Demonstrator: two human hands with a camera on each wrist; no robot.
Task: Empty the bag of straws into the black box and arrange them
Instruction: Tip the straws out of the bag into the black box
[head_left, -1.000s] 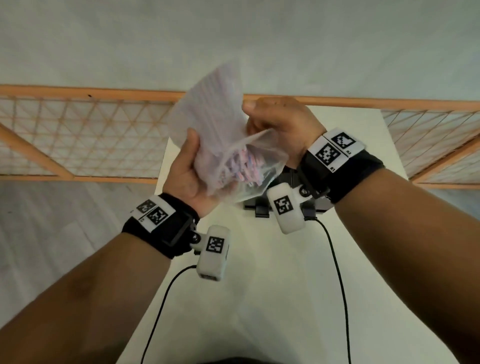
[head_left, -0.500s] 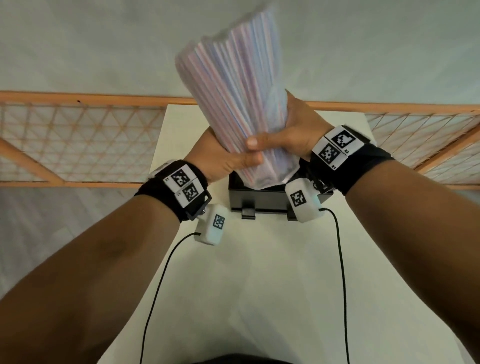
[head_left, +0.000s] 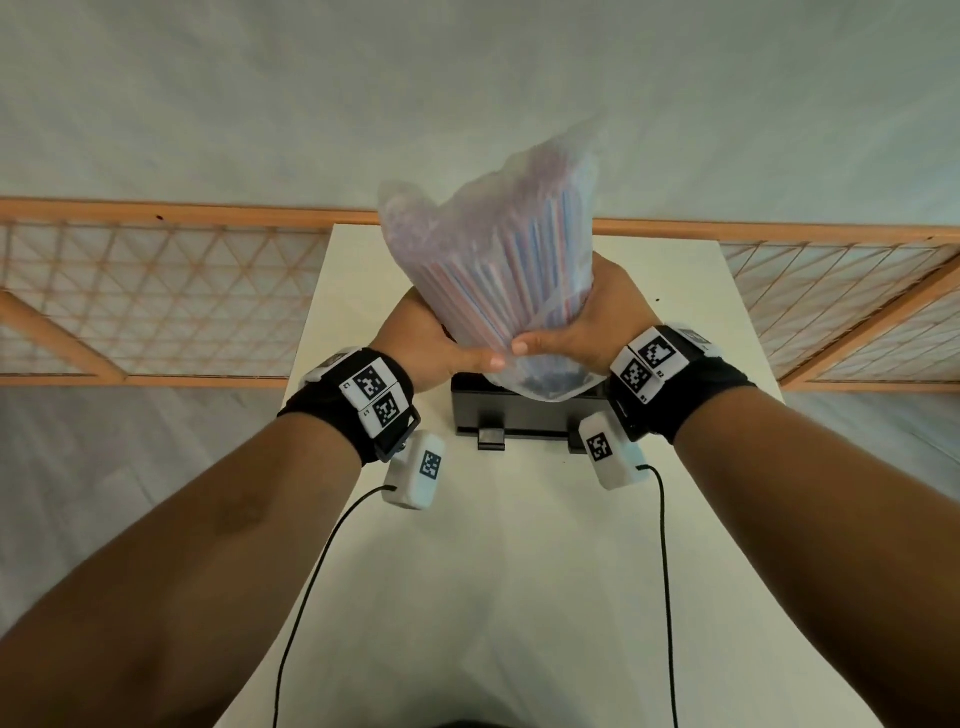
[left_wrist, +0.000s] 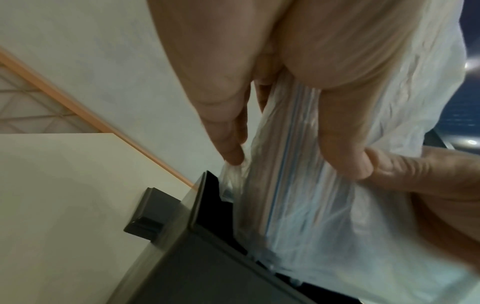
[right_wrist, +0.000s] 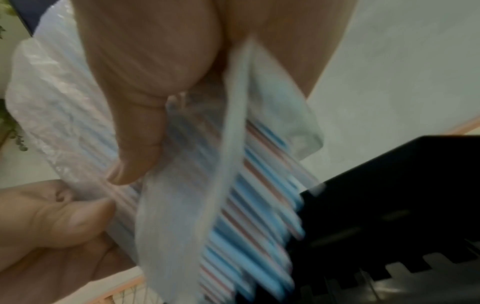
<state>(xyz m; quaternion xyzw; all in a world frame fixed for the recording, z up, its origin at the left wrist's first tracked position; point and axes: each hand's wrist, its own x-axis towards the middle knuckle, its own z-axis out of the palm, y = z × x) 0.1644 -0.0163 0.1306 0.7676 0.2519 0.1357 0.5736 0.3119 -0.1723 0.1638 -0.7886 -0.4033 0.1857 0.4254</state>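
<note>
A clear plastic bag (head_left: 493, 260) packed with striped blue, red and white straws stands upside down, its open mouth over the black box (head_left: 514, 415) on the white table. My left hand (head_left: 431, 348) grips the bag's lower left side, my right hand (head_left: 587, 327) its lower right; the thumbs nearly meet in front. In the left wrist view the bag (left_wrist: 306, 195) hangs into the box (left_wrist: 197, 257). In the right wrist view the straws (right_wrist: 249, 216) slide out of the bag mouth toward the box (right_wrist: 389, 205).
The box sits mid-table on a narrow white table (head_left: 493, 597). A wooden lattice railing (head_left: 156, 291) runs behind and to both sides. Two camera cables (head_left: 665, 571) trail over the tabletop toward me. The box has a latch (head_left: 491, 439) on its near wall.
The bag has been turned from lying in my hands to mouth-down over the box. Since half a second ago both hands have lowered it and the straws have begun sliding out.
</note>
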